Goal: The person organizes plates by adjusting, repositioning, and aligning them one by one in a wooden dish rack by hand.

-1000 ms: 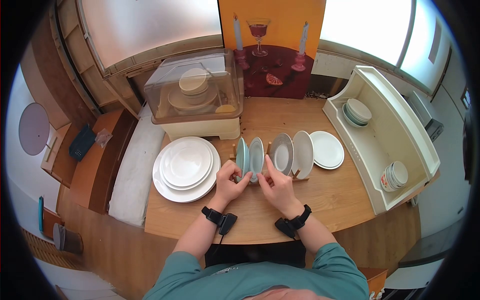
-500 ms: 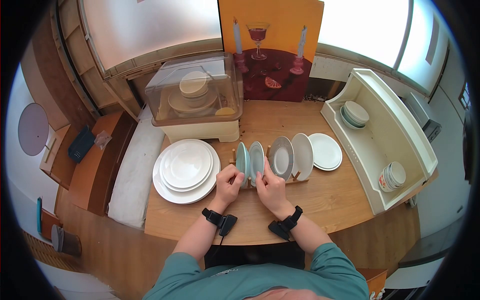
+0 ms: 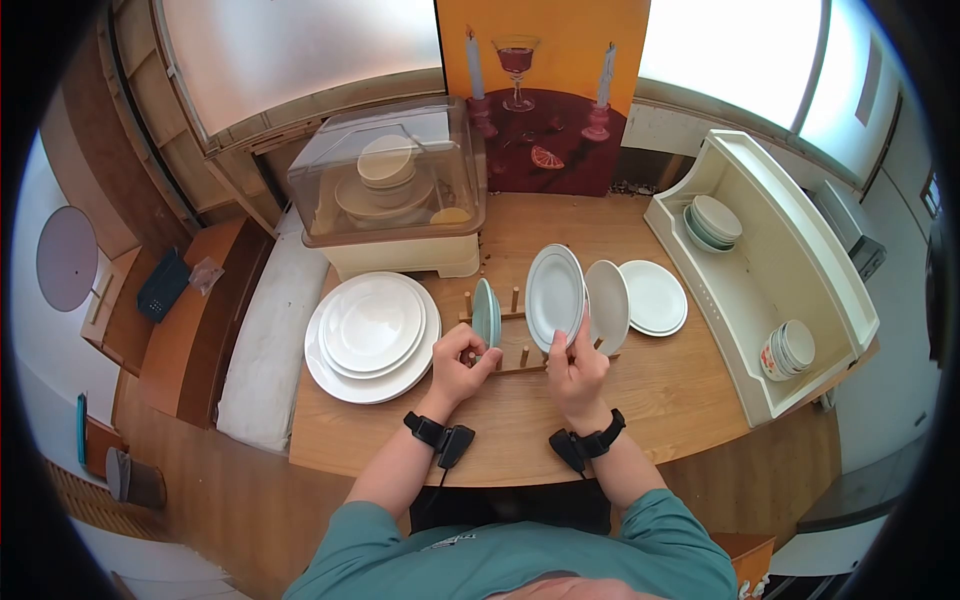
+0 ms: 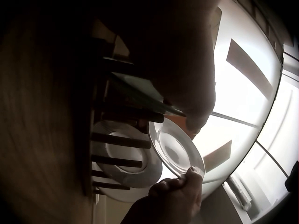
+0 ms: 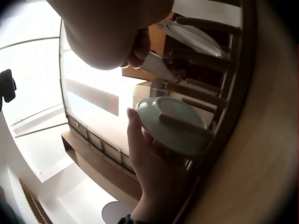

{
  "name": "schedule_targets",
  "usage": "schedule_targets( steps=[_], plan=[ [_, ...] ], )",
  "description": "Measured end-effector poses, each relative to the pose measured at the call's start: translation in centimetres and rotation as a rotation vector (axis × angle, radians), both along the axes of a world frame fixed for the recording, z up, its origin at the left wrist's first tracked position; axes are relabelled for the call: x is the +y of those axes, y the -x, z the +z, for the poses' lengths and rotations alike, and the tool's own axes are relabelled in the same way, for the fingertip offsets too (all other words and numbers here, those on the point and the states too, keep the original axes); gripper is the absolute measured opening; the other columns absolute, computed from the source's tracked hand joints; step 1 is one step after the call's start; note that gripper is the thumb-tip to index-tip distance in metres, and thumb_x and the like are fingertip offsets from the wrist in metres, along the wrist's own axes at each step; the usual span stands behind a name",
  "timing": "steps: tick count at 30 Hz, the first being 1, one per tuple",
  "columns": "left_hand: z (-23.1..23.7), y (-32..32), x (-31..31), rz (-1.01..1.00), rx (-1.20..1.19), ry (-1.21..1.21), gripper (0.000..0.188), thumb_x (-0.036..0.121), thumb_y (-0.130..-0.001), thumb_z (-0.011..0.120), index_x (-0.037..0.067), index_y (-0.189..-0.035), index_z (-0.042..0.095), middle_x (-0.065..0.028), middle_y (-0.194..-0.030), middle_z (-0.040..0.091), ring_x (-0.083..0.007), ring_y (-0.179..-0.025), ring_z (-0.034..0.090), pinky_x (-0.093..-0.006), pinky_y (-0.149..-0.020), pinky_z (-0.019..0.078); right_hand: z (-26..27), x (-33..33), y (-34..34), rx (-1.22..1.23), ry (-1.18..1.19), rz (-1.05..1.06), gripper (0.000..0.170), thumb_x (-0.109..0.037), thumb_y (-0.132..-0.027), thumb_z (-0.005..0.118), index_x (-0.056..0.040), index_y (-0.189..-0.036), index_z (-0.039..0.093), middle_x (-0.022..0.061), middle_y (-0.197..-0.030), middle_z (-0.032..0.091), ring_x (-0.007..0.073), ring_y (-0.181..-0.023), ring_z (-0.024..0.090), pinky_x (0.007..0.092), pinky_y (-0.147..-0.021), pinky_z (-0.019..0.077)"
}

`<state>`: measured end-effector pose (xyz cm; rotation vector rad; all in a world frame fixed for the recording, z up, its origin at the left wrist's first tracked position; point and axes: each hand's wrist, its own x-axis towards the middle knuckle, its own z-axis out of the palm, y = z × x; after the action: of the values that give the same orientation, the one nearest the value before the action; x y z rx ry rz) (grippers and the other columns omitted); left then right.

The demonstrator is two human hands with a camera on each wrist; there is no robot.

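Observation:
At the left end of the wooden plate rack [image 3: 526, 371] stand pale green dishes [image 3: 485, 312], upright and close together. My left hand [image 3: 462, 366] holds them at the near edge; the right wrist view shows its thumb along the rim of the pale green dish [image 5: 173, 126]. My right hand [image 3: 577, 378] pinches a pale plate [image 3: 553, 293] by its lower edge, thumb on the front face. This plate is raised and tilted, overlapping a plate [image 4: 126, 154] that stands between the rack's dowels. Another white plate [image 3: 609, 305] stands at the rack's right end.
Large white plates [image 3: 372, 327] are stacked left of the rack, small white plates [image 3: 653, 298] right of it. A cream bin with a clear brown lid [image 3: 380, 180] stands behind. At right, a cream open cabinet [image 3: 770, 270] holds bowls [image 3: 715, 222] and cups [image 3: 788, 350].
My right hand has lifted the pale plate from beside the green dishes and moved it right, in front of the ringed plate. The left hand has stayed at the green dishes.

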<state>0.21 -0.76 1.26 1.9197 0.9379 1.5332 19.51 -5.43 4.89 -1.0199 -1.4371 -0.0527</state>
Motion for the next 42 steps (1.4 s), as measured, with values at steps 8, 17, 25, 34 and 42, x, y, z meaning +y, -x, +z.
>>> schedule_targets(
  steps=[8,17,25,34,42],
  plan=[
    [-0.5,-0.1,0.3,0.033,-0.076,0.054,0.031,0.017,-0.097,0.062,0.000,-0.071,0.059,-0.0068,-0.066,0.054,-0.0162,-0.059,0.049,-0.0309,-0.056,0.0377,0.4,0.0,0.0,-0.042,0.197,0.015,0.050,-0.002,-0.095,0.060,0.0152,-0.141,0.046,0.0092,-0.059,0.057,0.0113,-0.049,0.055,0.0266,-0.051,0.0457],
    [-0.3,-0.3,0.2,0.025,-0.076,0.120,0.036,0.015,-0.100,0.058,-0.002,-0.068,0.060,-0.0091,-0.064,0.056,-0.0178,-0.058,0.051,-0.0321,-0.056,0.0388,0.4,-0.3,0.2,-0.108,0.344,0.075,0.052,-0.004,-0.094,0.060,0.0097,-0.142,0.046,0.0204,-0.066,0.060,0.0320,-0.055,0.064,0.0379,-0.054,0.0495],
    [-0.3,-0.4,0.2,0.038,-0.057,0.148,0.036,0.016,-0.100,0.058,-0.002,-0.068,0.061,-0.0091,-0.063,0.055,-0.0175,-0.057,0.050,-0.0322,-0.056,0.0384,0.2,-0.3,0.1,-0.134,0.429,0.131,0.055,-0.005,-0.094,0.060,0.0104,-0.143,0.043,0.0243,-0.072,0.063,0.0399,-0.064,0.066,0.0434,-0.057,0.0509],
    [-0.5,-0.4,0.1,0.035,-0.096,0.183,0.035,0.018,-0.098,0.061,-0.004,-0.070,0.062,-0.0088,-0.060,0.056,-0.0141,-0.054,0.050,-0.0316,-0.052,0.0371,0.4,-0.4,-0.4,-0.143,0.438,0.087,0.067,-0.007,-0.090,0.068,0.0120,-0.147,0.037,0.0112,-0.052,0.054,0.0237,-0.045,0.058,0.0336,-0.050,0.0452],
    [-0.7,-0.3,0.4,0.013,-0.080,0.155,0.030,0.016,-0.097,0.063,-0.003,-0.073,0.063,-0.0067,-0.060,0.055,-0.0114,-0.055,0.047,-0.0297,-0.052,0.0361,1.6,-0.8,-0.1,-0.086,0.332,0.087,0.069,-0.011,-0.085,0.075,0.0081,-0.144,0.045,0.0062,-0.049,0.054,0.0135,-0.041,0.054,0.0267,-0.046,0.0439]
  ],
)
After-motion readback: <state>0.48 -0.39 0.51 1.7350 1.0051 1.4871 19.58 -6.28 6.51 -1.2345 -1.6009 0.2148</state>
